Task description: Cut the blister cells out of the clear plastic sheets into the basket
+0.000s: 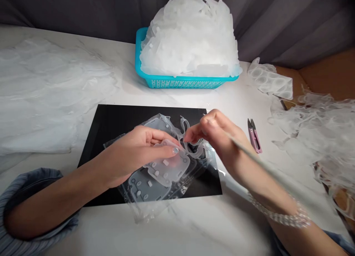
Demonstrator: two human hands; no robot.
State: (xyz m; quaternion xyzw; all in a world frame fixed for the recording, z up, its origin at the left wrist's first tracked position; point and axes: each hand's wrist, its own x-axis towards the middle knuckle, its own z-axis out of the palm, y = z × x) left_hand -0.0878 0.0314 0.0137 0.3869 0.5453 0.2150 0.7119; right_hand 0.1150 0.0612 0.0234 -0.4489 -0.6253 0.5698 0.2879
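A translucent silicone sheet (163, 171) with small moulded pads lies on a black mat (111, 123) at the table's middle. My left hand (138, 149) rests on the sheet, fingers closed and pressing its upper edge down. My right hand (216, 137) is pinched on a thin curled strip of silicone trim (191, 145) that rises from the sheet's right side. A long pale stick-like object (266, 167), blurred, runs from that hand back along my forearm. A beaded bracelet (280, 215) circles my right wrist.
A turquoise basket (166, 80) heaped with translucent silicone pieces stands behind the mat. Pink thread snips (254, 135) lie right of the mat. Loose silicone scraps (318, 137) pile up at the right, clear plastic sheeting (47, 97) at the left. A brown box edge (332, 71) is far right.
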